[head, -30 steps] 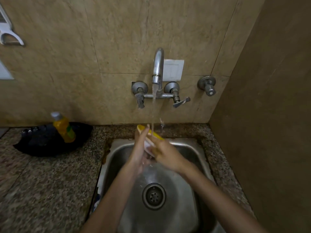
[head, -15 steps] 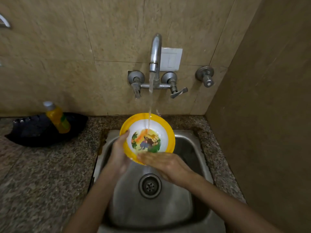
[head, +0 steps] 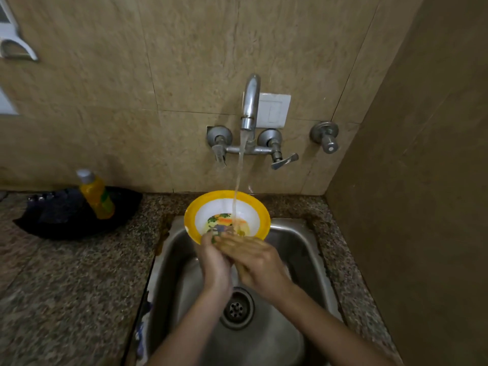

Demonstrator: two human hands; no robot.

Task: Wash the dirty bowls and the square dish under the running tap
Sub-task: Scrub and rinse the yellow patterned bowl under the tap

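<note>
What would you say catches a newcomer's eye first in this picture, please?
The yellow-rimmed bowl with a cartoon picture inside stands out, held tilted over the sink at centre, with water from the wall tap falling into it. The left hand grips its near rim and the right hand lies flat across it. A yellow bottle stands on the counter, left.

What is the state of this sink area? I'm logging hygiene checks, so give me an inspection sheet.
surface: speckled granite counter around a steel sink.
job's things: yellow-rimmed bowl tilted over the sink, tap water running into it; square dish not seen.
clutter: yellow bottle on a dark object at the counter's left.
hands: left hand grips the bowl's near rim; right hand lays blurred fingers on that rim.
cables: nothing seen.
surroundings: tiled wall, white switch plate behind the tap, separate valve to its right.
</note>
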